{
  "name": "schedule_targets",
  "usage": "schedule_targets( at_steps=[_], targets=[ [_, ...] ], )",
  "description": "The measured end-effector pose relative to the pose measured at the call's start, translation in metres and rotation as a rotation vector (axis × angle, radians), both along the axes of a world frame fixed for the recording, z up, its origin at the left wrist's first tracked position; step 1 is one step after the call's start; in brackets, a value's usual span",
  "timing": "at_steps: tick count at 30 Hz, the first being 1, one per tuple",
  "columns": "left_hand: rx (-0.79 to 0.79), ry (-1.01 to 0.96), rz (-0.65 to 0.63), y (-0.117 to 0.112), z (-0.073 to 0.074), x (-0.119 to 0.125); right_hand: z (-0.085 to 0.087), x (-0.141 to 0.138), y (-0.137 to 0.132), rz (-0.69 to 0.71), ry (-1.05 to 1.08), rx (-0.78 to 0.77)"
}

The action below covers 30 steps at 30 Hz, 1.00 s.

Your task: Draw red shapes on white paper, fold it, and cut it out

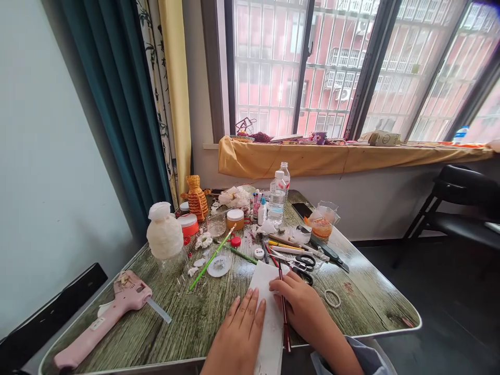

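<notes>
My left hand (244,324) lies flat on a long strip of white paper (269,323), its fingers pointing away from me. My right hand (297,307) rests on the paper's right edge, with a thin dark red stick (284,312) running through its fingers. Just beyond the hands, a pair of black-handled scissors (302,263) lies among pens and tools. A rubber band (332,298) lies to the right of my right hand.
The wood-grain table (219,325) holds a pink glue gun (105,323), a white fluffy ball on a jar (164,234), a woven orange tiger figure (195,199), and a plastic water bottle (277,200). A black chair (457,208) stands to the right.
</notes>
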State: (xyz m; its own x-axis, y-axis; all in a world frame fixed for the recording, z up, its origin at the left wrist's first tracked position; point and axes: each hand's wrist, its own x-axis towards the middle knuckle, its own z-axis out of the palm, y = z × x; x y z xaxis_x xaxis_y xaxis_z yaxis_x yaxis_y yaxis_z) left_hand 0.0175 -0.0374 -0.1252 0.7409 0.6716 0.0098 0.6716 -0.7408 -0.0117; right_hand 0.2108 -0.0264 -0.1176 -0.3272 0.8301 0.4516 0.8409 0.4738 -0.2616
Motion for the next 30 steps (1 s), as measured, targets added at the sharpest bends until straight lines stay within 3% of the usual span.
schedule_targets(
  at_steps=[3, 6, 8, 10, 12, 15, 18, 21, 24, 30],
  targets=[
    [0.093, -0.033, -0.063, 0.004, -0.012, -0.009, -0.001, 0.0, 0.0, -0.002, 0.013, 0.02],
    [0.349, -0.121, -0.191, 0.01, -0.02, -0.024, -0.001, 0.001, 0.001, 0.003, 0.029, 0.044],
    [0.504, -0.19, -0.262, 0.012, -0.02, -0.033, -0.002, 0.002, 0.001, 0.012, 0.039, 0.063],
    [0.518, -0.251, -0.277, 0.013, -0.015, -0.039, -0.002, 0.002, 0.001, 0.026, 0.049, 0.086],
    [0.43, -0.354, -0.268, 0.013, -0.008, -0.042, -0.002, 0.003, 0.0, 0.041, 0.059, 0.115],
    [0.126, -0.556, -0.165, 0.009, 0.002, -0.041, -0.001, 0.004, -0.003, 0.066, 0.088, 0.171],
    [-0.231, -0.772, 0.085, 0.002, 0.008, -0.039, 0.002, 0.005, -0.006, 0.112, 0.135, 0.244],
    [-0.478, -1.021, 0.4, -0.003, 0.013, -0.04, 0.006, 0.004, -0.006, 0.151, 0.162, 0.311],
    [-0.56, -1.141, 0.572, -0.003, 0.016, -0.042, 0.007, 0.004, -0.005, 0.141, 0.174, 0.36],
    [-0.571, -1.187, 0.577, -0.002, 0.022, -0.041, 0.002, 0.006, -0.005, 0.076, 0.207, 0.427]
  ],
)
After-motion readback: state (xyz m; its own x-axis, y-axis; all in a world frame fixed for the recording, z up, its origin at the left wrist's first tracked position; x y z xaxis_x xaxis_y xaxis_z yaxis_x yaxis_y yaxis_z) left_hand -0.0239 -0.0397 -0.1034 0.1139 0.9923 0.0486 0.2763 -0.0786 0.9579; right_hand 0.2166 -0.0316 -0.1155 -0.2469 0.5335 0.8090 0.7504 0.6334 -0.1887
